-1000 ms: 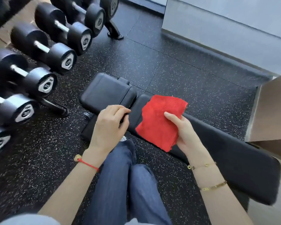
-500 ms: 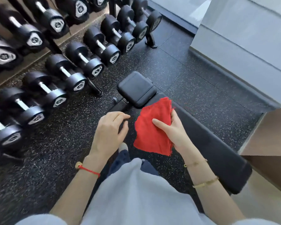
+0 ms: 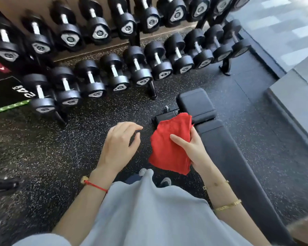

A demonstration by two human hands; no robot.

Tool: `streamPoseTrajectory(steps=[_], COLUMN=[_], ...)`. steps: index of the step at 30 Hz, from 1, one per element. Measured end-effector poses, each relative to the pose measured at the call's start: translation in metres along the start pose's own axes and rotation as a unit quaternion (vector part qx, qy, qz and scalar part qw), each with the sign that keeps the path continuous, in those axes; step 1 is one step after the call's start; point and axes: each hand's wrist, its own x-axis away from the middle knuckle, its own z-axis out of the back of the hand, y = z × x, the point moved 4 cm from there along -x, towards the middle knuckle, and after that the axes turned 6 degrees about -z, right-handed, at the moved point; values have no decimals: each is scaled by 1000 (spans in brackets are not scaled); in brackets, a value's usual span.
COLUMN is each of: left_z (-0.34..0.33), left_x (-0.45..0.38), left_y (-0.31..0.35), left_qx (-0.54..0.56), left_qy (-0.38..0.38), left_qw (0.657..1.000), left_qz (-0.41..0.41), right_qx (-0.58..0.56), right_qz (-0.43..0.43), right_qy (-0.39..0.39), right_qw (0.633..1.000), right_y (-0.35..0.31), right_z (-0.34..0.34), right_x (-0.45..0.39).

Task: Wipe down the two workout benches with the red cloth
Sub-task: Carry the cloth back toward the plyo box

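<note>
My right hand (image 3: 192,148) grips the red cloth (image 3: 169,148), which hangs loosely in the air left of the bench, thumb across its front. One black padded workout bench (image 3: 226,153) runs from centre to lower right, its short seat pad (image 3: 196,103) at the far end. The cloth is lifted off the padding, not pressed on it. My left hand (image 3: 119,144) hovers over the floor left of the cloth, fingers loosely curled and empty. A second bench is not in view.
A two-tier rack of black dumbbells (image 3: 114,71) fills the top and left. Speckled black rubber floor (image 3: 52,148) lies in front of it. A grey raised platform (image 3: 295,96) stands at the right. A black mat (image 3: 5,93) with green edging lies at far left.
The view has swung left and risen, showing far more of the dumbbell rack. Both hands came away from the bench; the left hand let go of its edge, and the cloth now hangs beside it.
</note>
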Motion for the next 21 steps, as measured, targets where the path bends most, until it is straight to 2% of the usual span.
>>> streamPoseTrajectory(steps=[6, 13, 21], left_z=[52, 112, 196], left_x=[61, 135, 207], left_y=[-51, -133, -247], left_qx=[-36, -55, -93], left_qy=[75, 146, 192], left_qw=[989, 959, 925], left_qz=[119, 238, 313], right_qx=[83, 140, 144], right_qz=[-13, -1, -8], right_qy=[-115, -205, -283], right_qw=[990, 969, 948], right_y=[-7, -7, 0], right_z=[-90, -228, -414], right_x=[-14, -22, -21])
